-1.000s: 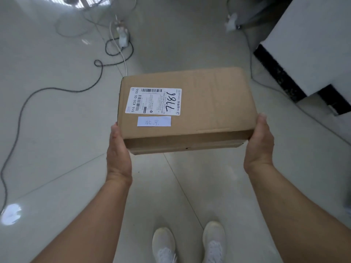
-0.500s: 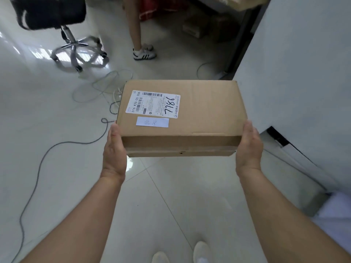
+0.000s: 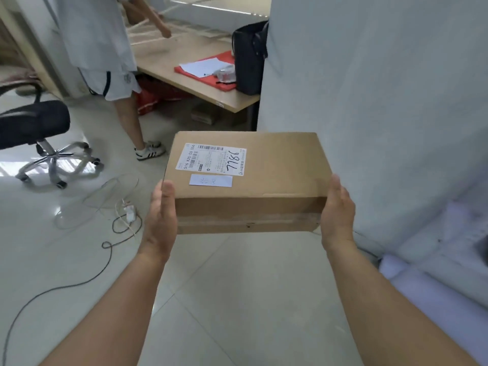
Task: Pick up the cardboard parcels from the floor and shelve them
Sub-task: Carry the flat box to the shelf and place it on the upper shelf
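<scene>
Parcel (image 3: 264,180) raised higher, clamped between both hands (image 3: 161,220).

The cardboard parcel (image 3: 264,180) is sitting level in mid-air, well above the floor, its long side running left to right. It is a plain brown, flat rectangular box, closed, with its near side face showing a taped seam. A white shipping label (image 3: 211,159) is lying on the left part of the top, printed with a barcode and carrying dark handwritten digits. Just below it, a small pale slip (image 3: 210,180) is sticking to the top.
</scene>
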`<state>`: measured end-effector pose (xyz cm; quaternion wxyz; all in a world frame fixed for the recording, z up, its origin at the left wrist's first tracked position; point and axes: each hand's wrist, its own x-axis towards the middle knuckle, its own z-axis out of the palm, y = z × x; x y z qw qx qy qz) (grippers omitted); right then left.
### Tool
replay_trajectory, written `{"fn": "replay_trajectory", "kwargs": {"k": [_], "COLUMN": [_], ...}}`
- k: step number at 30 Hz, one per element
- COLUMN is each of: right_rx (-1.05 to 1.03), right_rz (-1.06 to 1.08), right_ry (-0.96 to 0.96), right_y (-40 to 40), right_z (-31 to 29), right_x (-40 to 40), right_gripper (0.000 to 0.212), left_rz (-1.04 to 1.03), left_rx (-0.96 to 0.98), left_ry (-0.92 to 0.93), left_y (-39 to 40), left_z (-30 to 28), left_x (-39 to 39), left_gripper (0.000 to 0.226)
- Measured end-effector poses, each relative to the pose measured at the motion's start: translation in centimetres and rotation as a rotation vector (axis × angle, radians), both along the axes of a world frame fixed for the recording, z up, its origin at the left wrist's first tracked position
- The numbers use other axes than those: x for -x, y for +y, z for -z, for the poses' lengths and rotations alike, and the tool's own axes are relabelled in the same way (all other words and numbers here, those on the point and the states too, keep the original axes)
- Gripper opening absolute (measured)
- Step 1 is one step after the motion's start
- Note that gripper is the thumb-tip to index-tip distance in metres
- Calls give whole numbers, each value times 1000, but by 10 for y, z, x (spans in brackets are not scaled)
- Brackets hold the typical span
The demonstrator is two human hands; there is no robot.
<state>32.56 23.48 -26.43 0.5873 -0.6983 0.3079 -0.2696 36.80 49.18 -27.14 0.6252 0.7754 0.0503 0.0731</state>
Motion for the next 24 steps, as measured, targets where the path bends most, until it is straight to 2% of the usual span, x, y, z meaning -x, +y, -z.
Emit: {"fn": "replay_trajectory", "kwargs": {"k": [2,5,9,15,18,22,24], "right_rx": [-12,-51,-44,48,45,1,1], "right_rz": [31,87,183,311,377,408,434], "right_ry": [-4,-30,-61,-81,-107,-114,-123], "right_y": [-19,-50,-92,-152,-174,-201,-215], "right_z": [-17,-38,-64,-99,-117,-136,-142], "right_x": [22,58,109,184,218,265,286], "right_gripper": [60,67,73,67,67,50,56], "left_rz": [33,114,213,380,441,574,624], "left_rx": [-7,35,51,75,72,76,71], "left_ry": [-11,-65,-92,-131,-116,-73,-93], "left_y": [-21,-58,-109,-180,-208,-242,-259], "left_z": [-22,-46,-66,-91,-104,-122,-129], "left_x": [14,29,53,95,120,144,153], "left_gripper": [55,63,58,56,68,72,78]}}
